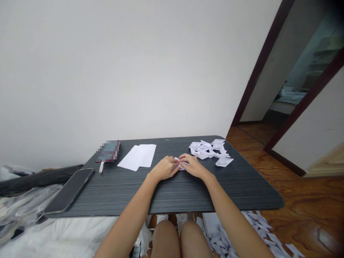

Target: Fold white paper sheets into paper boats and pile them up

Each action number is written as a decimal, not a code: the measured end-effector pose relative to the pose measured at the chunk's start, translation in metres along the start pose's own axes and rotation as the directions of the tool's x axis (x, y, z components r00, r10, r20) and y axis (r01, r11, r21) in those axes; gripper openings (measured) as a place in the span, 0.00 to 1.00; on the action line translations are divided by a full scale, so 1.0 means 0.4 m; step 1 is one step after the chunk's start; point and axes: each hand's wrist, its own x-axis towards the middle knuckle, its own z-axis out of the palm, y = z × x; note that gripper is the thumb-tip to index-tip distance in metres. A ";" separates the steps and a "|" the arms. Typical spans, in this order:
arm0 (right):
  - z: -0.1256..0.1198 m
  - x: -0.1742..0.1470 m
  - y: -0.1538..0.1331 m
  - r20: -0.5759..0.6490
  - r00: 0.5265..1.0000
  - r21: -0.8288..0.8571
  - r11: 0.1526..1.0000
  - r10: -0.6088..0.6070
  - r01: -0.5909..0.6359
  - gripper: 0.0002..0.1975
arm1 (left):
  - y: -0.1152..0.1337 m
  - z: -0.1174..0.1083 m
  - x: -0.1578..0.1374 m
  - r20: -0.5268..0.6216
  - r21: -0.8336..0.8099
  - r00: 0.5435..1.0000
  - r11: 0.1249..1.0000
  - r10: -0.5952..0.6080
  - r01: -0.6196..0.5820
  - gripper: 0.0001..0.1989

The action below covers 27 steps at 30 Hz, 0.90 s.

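A small folded piece of white paper (pixel 184 166) lies on the dark table between my hands, mostly covered by the fingers. My left hand (pixel 167 167) is closed at its left side, with fingertips pressed on the paper. From the right, my right hand (pixel 192 165) pinches the same piece with thumb and fingers. Flat white sheets (pixel 142 156) lie left of my hands, overlapping one another. To the right sits a cluster of folded white paper pieces (pixel 204 148).
The dark table (pixel 129 197) stands against a white wall. A phone (pixel 70 190) lies at its left edge, near a blurred pouch-like item (pixel 109 150) with a white strap. More folded papers (pixel 220 238) lie on the floor below. A doorway opens at right.
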 end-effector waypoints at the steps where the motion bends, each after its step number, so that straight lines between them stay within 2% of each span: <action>1: -0.006 -0.008 -0.001 0.033 0.999 0.018 0.999 -0.039 0.038 0.10 | -0.001 0.000 0.001 -0.007 0.002 1.000 1.000 0.002 -0.002 0.16; 4: -0.013 -0.028 -0.001 0.063 0.994 -0.007 0.996 -0.090 0.091 0.12 | -0.006 0.004 0.002 -0.013 -0.004 1.000 1.000 0.015 -0.015 0.17; 10: 0.005 -0.016 0.005 -0.003 0.989 -0.086 0.985 -0.149 0.148 0.10 | -0.015 0.008 -0.002 -0.002 -0.055 1.000 0.998 -0.024 0.024 0.17; 19: 0.001 -0.009 0.030 -0.058 0.994 0.108 0.989 -0.093 0.099 0.07 | -0.035 0.023 -0.020 -0.042 -0.216 0.994 0.973 -0.097 0.086 0.16; 23: -0.002 -0.014 0.038 -0.049 0.995 0.159 0.982 -0.092 0.098 0.07 | -0.028 0.009 -0.022 -0.028 -0.159 0.996 0.984 -0.085 0.080 0.16; 27: -0.005 -0.025 0.037 -0.045 0.992 0.112 0.986 -0.121 0.126 0.07 | -0.016 -0.006 -0.023 0.061 -0.066 0.997 0.996 -0.051 0.055 0.17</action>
